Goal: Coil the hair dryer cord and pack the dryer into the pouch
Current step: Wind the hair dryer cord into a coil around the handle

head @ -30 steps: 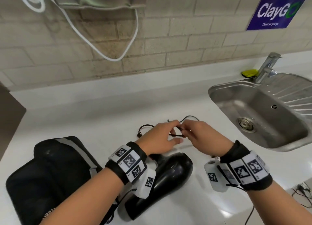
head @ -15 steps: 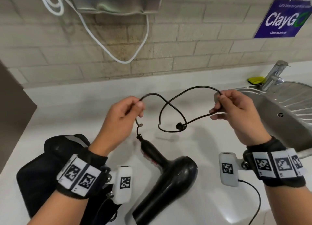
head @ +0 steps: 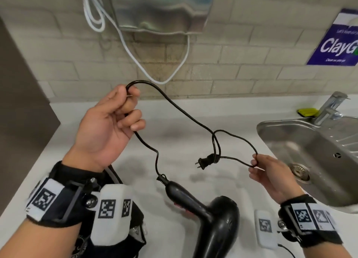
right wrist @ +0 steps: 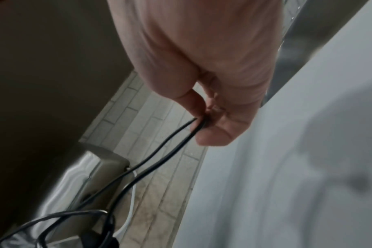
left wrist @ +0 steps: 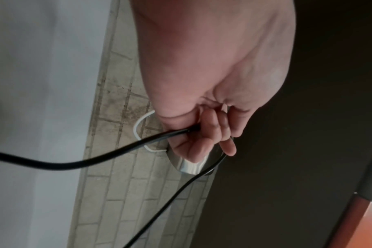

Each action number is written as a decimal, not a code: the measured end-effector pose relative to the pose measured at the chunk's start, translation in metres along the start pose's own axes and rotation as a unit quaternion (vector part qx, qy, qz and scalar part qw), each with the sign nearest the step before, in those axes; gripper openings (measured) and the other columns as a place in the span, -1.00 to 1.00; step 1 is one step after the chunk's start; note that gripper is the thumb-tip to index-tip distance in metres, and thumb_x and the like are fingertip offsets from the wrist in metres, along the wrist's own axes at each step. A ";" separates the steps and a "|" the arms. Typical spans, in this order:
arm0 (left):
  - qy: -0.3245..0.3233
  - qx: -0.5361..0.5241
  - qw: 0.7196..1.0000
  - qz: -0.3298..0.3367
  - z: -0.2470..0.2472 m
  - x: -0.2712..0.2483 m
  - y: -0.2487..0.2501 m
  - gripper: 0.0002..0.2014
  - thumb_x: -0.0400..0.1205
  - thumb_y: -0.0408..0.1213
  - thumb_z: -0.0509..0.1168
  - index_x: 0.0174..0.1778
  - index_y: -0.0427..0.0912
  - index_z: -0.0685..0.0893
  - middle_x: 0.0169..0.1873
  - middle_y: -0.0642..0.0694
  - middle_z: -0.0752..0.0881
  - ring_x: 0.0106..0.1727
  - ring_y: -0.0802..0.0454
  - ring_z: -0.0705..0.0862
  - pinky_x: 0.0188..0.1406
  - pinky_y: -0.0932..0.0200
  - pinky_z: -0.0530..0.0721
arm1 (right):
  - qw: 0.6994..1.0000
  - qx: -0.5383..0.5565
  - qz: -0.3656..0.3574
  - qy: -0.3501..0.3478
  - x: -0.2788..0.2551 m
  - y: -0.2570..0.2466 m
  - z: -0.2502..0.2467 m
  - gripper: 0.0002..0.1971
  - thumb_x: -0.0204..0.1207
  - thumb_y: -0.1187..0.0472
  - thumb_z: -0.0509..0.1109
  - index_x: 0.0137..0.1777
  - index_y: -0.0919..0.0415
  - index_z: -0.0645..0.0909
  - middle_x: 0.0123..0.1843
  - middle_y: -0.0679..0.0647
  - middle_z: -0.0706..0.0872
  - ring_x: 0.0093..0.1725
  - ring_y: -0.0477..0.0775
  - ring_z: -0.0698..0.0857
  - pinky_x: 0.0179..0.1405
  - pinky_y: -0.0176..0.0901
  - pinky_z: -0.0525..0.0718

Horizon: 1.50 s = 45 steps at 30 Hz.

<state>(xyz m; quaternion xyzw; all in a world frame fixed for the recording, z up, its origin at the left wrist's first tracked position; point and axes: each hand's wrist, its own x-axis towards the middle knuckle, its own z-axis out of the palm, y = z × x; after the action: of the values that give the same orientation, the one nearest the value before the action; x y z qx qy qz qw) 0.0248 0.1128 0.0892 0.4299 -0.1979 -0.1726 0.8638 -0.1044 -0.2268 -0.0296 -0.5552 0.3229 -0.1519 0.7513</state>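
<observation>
The black hair dryer lies on the white counter, handle pointing up-left. Its black cord rises from the handle into my left hand, which holds it raised, fingers curled round it. From there the cord spans right, tangles in a loose knot around the plug, and ends in a loop pinched by my right hand near the sink. In the right wrist view thumb and forefinger pinch two strands of cord. The black pouch lies at bottom left, mostly hidden under my left wrist.
A steel sink with tap and a yellow sponge sits at right. A metal dispenser with a white cable hangs on the brick wall. A dark panel borders the counter's left.
Both hands lifted the cord off the counter and drew apart: the left hand rose up-left, the right went down-right toward the sink. The plug now dangles in a knot between them.
</observation>
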 end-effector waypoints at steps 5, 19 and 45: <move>-0.030 0.053 0.998 -0.010 0.010 0.002 -0.006 -0.81 0.68 -0.19 0.17 -0.12 -0.17 0.63 -0.51 0.06 0.23 -0.57 0.13 0.15 -0.50 0.26 0.39 | 0.975 0.162 0.004 -0.154 -0.033 -0.014 0.034 -0.78 0.71 0.29 0.12 -0.11 0.23 0.56 -0.32 0.09 0.64 -0.13 0.19 0.79 -0.19 -0.07 0.81; 0.019 0.316 0.947 -0.048 0.016 -0.011 -0.080 -0.64 0.69 -0.09 0.33 -0.33 -0.03 0.31 -0.40 0.03 0.30 -0.39 0.05 0.27 -0.34 0.16 0.33 | 0.903 0.349 -0.044 -0.247 -0.089 -0.083 0.132 -0.74 0.73 0.30 0.08 -0.15 0.28 0.52 -0.35 0.07 0.63 -0.28 -0.01 0.79 -0.32 -0.36 0.74; 0.063 0.343 0.937 -0.018 -0.017 -0.009 -0.073 -0.60 0.65 0.09 0.28 -0.30 -0.07 0.31 -0.41 0.02 0.30 -0.44 0.07 0.23 -0.40 0.13 0.28 | 0.898 -0.167 -0.407 -0.028 -0.063 -0.078 0.071 -0.82 0.69 0.24 0.25 -0.06 0.16 0.68 -0.38 0.09 0.72 -0.53 0.07 0.51 -0.54 -0.22 0.49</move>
<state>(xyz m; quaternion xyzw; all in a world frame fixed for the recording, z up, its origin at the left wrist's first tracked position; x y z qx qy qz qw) 0.0158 0.0868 0.0185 0.7139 -0.1822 -0.0825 0.6711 -0.0946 -0.1637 0.0755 -0.7592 0.0678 -0.3729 0.5291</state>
